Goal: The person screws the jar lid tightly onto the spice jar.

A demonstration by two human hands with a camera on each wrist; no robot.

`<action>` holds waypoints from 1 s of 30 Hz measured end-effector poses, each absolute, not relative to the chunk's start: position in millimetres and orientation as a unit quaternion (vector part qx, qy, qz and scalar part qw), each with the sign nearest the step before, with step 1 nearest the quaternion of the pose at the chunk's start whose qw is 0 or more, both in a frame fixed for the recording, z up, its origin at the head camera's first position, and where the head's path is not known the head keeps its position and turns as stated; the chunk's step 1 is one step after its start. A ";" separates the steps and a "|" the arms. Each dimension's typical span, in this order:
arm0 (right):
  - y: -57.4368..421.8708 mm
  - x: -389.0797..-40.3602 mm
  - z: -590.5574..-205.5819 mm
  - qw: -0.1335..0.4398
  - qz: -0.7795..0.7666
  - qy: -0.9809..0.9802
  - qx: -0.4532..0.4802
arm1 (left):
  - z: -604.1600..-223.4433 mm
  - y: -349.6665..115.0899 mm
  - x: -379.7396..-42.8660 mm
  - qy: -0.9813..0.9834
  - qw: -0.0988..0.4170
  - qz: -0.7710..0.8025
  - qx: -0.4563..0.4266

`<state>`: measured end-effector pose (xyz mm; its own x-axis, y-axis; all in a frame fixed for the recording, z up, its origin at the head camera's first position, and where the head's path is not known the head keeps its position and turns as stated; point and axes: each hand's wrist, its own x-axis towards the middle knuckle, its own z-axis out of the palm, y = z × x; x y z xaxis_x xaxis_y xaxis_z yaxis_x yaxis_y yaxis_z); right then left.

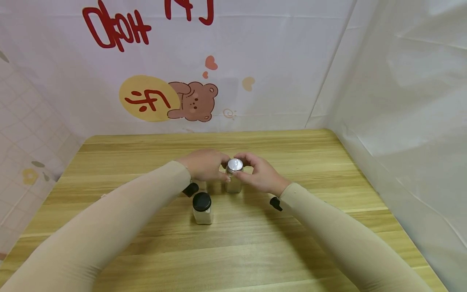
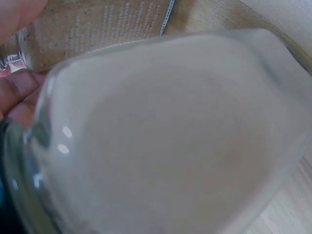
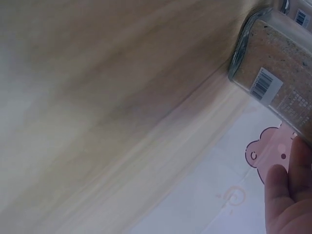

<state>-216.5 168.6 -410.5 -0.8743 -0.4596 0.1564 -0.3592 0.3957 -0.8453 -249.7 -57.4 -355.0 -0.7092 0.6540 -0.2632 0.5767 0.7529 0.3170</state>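
Observation:
A glass spice jar (image 1: 234,185) with a shiny silver top stands on the table between my hands. My left hand (image 1: 206,165) holds it near the neck from the left, thumb in front. From the other side my right hand (image 1: 260,173) grips the same neck, its thumb just below the silver top. In the right wrist view the jar (image 3: 273,63) shows brown, speckled contents and a barcode. Printed text covers its side (image 2: 107,31) in the left wrist view. Some fingertips are hidden behind the jar.
A black-capped jar (image 1: 202,213) of pale contents stands nearer, left of centre. Another jar (image 1: 202,186) is mostly hidden under my left wrist. A blurred jar of pale powder (image 2: 170,141) fills the left wrist view. White printed sheeting (image 1: 277,81) walls the wooden table (image 1: 248,251).

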 end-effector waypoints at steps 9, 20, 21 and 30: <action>169.5 -217.5 -410.6 0.055 -0.490 0.831 -0.259 | -354.6 -56.6 -248.5 0.920 0.182 0.104 0.331; 171.3 -216.8 -409.5 0.054 -0.478 0.834 -0.271 | -352.8 -55.6 -247.3 0.920 0.184 0.101 0.331; 171.3 -216.8 -409.4 0.054 -0.478 0.834 -0.272 | -352.9 -55.4 -247.2 0.920 0.184 0.101 0.330; 169.3 -216.4 -409.3 0.057 -0.478 0.836 -0.263 | -354.1 -56.4 -247.9 0.919 0.183 0.109 0.331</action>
